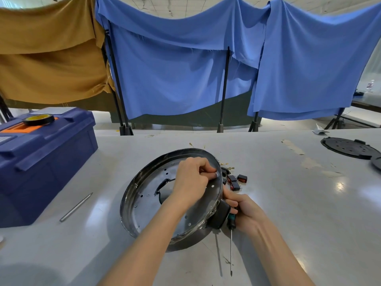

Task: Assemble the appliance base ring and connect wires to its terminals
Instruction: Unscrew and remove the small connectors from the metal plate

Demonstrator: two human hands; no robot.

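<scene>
As right hand [245, 211] grips screwdriver [231, 244], left [191, 182] pinches ring [142, 197].

1. The base ring [165, 195] stands tilted at the middle of the table [288, 203].
2. Left of it lies a rod [75, 207]; farther left sits the toolbox [41, 162] — a tape roll [38, 119] on its lid.
3. Just right of the ring's rim lie switches [237, 181], with a screwdriver [231, 244] nearer the person.
4. A round cover [348, 148] lies far right, well apart.

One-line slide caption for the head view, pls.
Left hand pinches the rim of the tilted metal base ring; right hand grips a screwdriver beside it.
</scene>
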